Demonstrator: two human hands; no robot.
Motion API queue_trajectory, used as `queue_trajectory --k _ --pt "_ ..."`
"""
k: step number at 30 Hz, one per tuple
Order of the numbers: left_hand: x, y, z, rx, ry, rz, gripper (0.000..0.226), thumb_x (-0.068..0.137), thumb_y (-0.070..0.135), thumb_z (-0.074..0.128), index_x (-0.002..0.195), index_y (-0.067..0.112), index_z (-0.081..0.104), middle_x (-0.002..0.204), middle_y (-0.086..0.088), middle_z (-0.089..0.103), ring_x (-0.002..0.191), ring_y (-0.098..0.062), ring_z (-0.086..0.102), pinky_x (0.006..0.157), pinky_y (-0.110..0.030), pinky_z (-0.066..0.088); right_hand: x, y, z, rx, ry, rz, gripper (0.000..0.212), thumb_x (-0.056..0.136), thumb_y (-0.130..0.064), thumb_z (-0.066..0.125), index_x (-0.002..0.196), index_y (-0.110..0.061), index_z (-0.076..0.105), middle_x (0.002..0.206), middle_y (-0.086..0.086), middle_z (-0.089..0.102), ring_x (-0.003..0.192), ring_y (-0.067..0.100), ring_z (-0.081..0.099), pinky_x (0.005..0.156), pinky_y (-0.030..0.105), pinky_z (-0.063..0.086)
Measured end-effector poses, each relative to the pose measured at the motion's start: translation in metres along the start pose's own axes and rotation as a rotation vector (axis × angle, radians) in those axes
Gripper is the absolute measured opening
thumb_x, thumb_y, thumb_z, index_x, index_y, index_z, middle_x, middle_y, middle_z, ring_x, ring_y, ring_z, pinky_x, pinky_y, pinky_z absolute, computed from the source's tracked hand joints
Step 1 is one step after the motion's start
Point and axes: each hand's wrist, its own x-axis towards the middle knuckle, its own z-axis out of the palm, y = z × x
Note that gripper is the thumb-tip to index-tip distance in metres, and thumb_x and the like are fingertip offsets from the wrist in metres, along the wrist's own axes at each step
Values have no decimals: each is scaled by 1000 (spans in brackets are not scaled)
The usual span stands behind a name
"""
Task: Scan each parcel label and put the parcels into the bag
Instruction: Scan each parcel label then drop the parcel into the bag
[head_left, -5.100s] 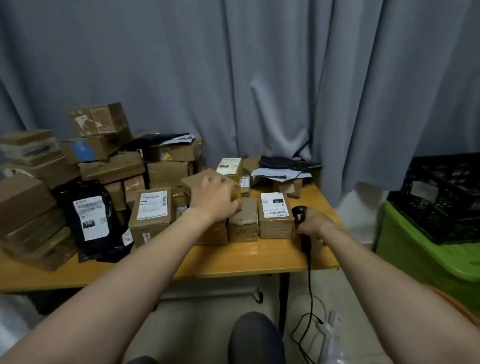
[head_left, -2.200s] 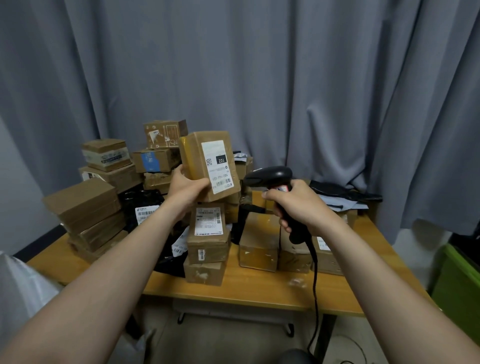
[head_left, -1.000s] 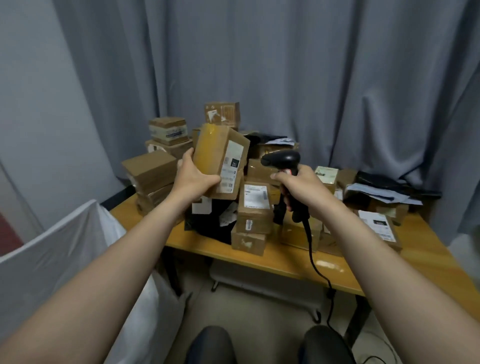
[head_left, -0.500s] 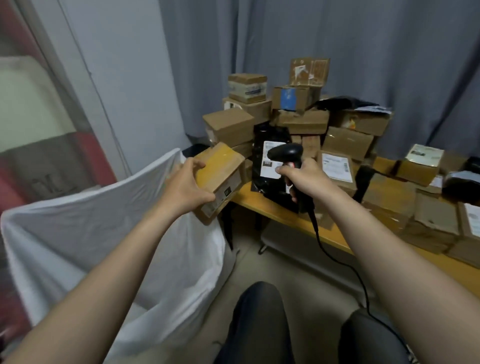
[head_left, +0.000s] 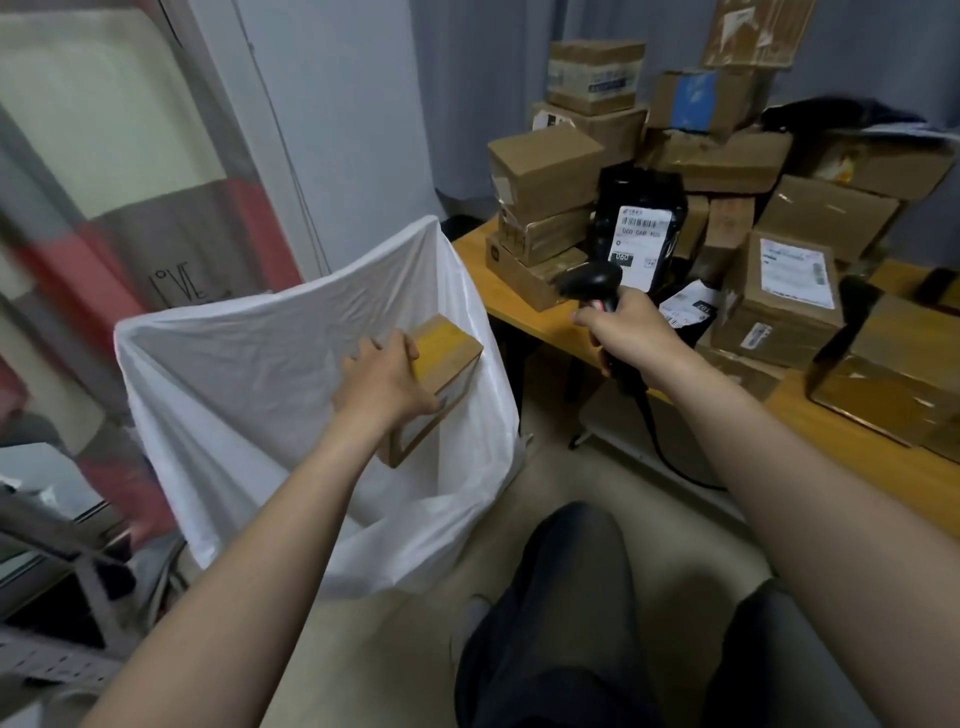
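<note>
My left hand (head_left: 382, 382) grips a brown cardboard parcel (head_left: 441, 371) with yellow tape on top, held tilted inside the mouth of the open white bag (head_left: 249, 374). My right hand (head_left: 626, 335) holds a black corded barcode scanner (head_left: 592, 280) by its handle, over the near left edge of the wooden table (head_left: 841, 426). On that table are several parcels, among them a black pouch with a white label (head_left: 639, 228) and a labelled box (head_left: 784, 296).
The bag stands on the floor left of the table, in front of a pale wall and a patterned hanging cloth (head_left: 104, 171). The scanner's cable (head_left: 660, 447) hangs below the table edge. My knees (head_left: 566, 597) are below. A metal rack (head_left: 57, 561) is at far left.
I have turned left from the table toward the bag. My left hand has carried the parcel down from beside the scanner into the bag's mouth. My right hand keeps hold of the scanner.
</note>
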Motion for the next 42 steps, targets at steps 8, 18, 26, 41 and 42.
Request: queue_trajectory --k 8,18,26,41,42 --pt "11 -41 32 112 -60 -179 71 66 40 87 122 27 45 136 -13 37 130 -42 34 95 -62 49 5 8 7 15 -49 44 22 101 -27 66 117 -15 56 88 10 56 49 21 51 50 32 47" --pt "31 -48 57 216 -204 -178 78 84 28 82 148 21 37 158 -18 20 147 -48 14 107 -69 39 9 15 2 15 -52 37 20 100 -28 67 110 -15 55 88 10 56 49 22 51 52 35 48" --pt "36 10 43 380 -212 -11 59 85 29 79 138 24 55 145 -11 39 138 -41 34 106 -64 43 -10 3 -31 44 7 -12 13 97 -29 68 99 -19 59 78 8 56 54 24 55 59 38 50" --pt "5 262 35 325 -22 605 57 86 48 74 135 27 53 135 -6 50 127 -36 50 94 -51 52 -60 6 -189 94 350 -73 7 98 -28 67 98 -24 61 80 4 64 66 22 61 70 40 53" --pt "1 275 40 261 -22 611 65 86 53 73 140 26 48 140 -7 48 129 -36 49 93 -50 52 -63 9 -200 100 364 -53 8 99 -28 67 101 -23 61 78 6 64 64 23 62 65 39 54"
